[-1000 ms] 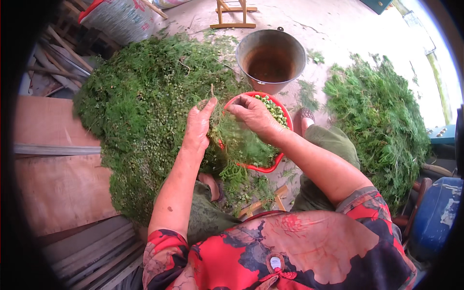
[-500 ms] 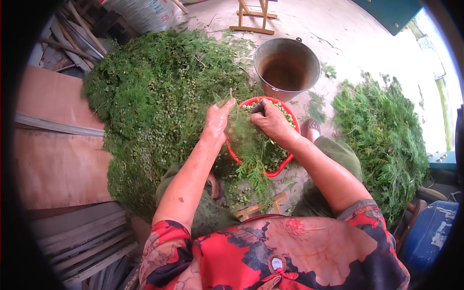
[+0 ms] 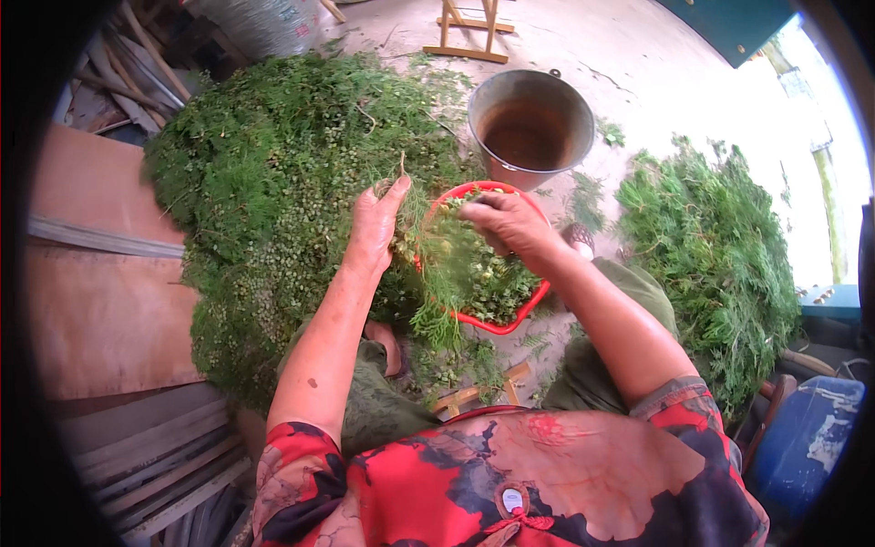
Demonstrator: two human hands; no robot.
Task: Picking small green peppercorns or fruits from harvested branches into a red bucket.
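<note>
My left hand [image 3: 372, 226] is closed round the stem of a green conifer sprig [image 3: 439, 273], whose fine foliage hangs over the left rim of a red basin [image 3: 523, 319]. The bare stem end sticks up above my thumb. Over the basin, my right hand [image 3: 510, 224] has its fingers curled together in a pinch; what is between them, if anything, is hidden and slightly blurred. Small pale-green cones or seed clusters [image 3: 497, 284] lie in the basin beneath my right hand.
A large heap of green cuttings [image 3: 273, 173] spreads left of the basin, another heap [image 3: 715, 242] right. A metal bucket [image 3: 576, 128] with a rusty inside stands just beyond the basin. Wooden boards [image 3: 109, 310] are at the left, a blue container [image 3: 811, 438] lower right.
My left hand has moved left with the sprig, away from my right hand. My hands are farther apart, and more of the basin's contents show. The whole view has shifted slightly.
</note>
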